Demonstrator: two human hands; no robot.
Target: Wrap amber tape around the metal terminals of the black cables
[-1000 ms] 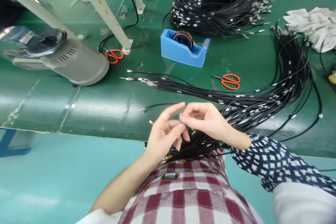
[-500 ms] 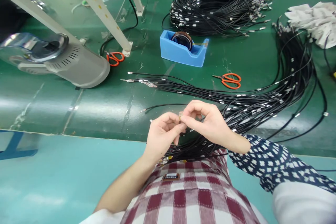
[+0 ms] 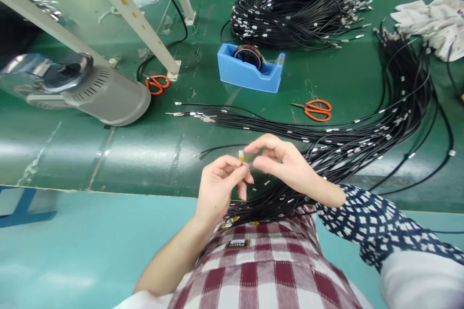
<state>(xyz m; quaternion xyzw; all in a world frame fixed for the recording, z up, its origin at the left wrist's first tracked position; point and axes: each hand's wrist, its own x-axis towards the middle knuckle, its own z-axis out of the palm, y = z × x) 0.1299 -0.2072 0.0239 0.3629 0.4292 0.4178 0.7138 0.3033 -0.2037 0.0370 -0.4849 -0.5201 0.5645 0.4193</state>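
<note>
Between the thumb and fingertips of my left hand (image 3: 223, 181) is a cable end with a small white connector (image 3: 241, 154) and a yellow strip of tape (image 3: 242, 159) around it. My right hand (image 3: 284, 161) is just right of that connector, its index finger and thumb apart. A faint, blurred yellowish streak shows between the two hands; whether it touches the right fingers is unclear. Below both hands, a bundle of black cables (image 3: 268, 205) lies at the table edge against the checked apron, some ends carrying yellow tape.
Beyond my hands lies a long cable bundle (image 3: 409, 101). Behind it stand a blue tape dispenser (image 3: 248, 77) and coiled cables (image 3: 297, 12). Orange-handled scissors (image 3: 317, 110) and a second pair (image 3: 158, 85) rest on the green table (image 3: 137, 154). A grey machine (image 3: 112, 94) stands left, crumpled white cloth (image 3: 435, 24) right.
My right fingers have come off the connector and spread apart. The left hand still pinches the cable end, now with white connector and yellow tape in plainer sight. The view has shifted slightly.
</note>
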